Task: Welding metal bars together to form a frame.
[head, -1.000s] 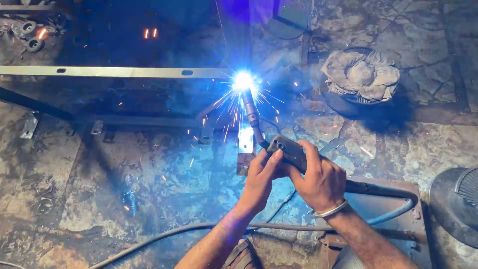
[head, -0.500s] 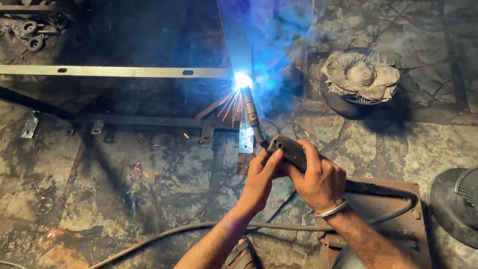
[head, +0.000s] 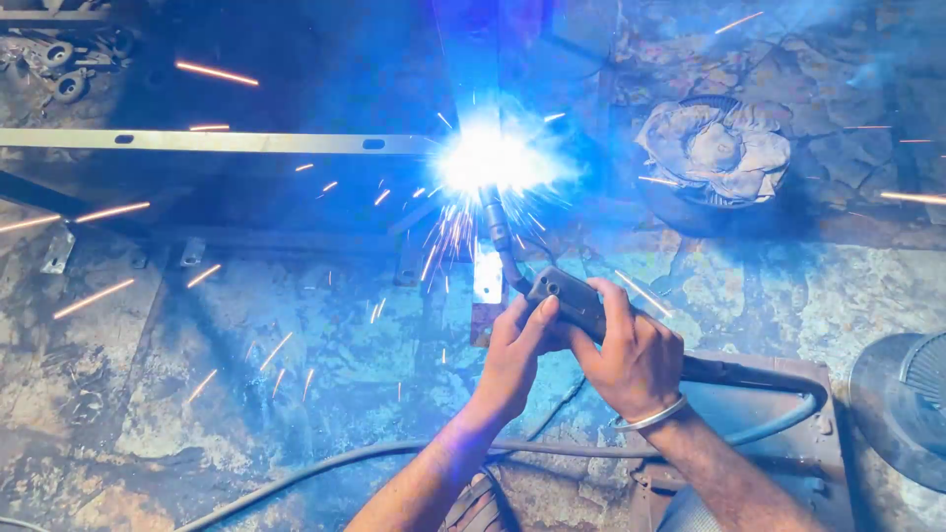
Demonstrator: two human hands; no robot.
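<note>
Both my hands grip a welding torch (head: 567, 296) above a stained floor. My left hand (head: 517, 357) wraps the front of the dark handle, thumb up against it. My right hand (head: 631, 360), a metal bangle on its wrist, closes round the handle from behind. The torch's curved neck (head: 498, 236) reaches forward to a bright blue-white arc (head: 483, 158) at the joint where a long flat slotted metal bar (head: 217, 142) meets an upright piece. Sparks fly out to the left and right over the floor.
A dark frame rail with small brackets (head: 59, 246) lies under the bar. The torch's hose (head: 769, 379) loops right over a rusty box; a grey cable (head: 325, 463) crosses the floor. A round pan of crumpled material (head: 714, 148) sits at right, a grey round object (head: 902, 404) at far right.
The arc has flared much brighter and sparks now scatter far across the floor. My hands and the torch have stayed in almost the same place.
</note>
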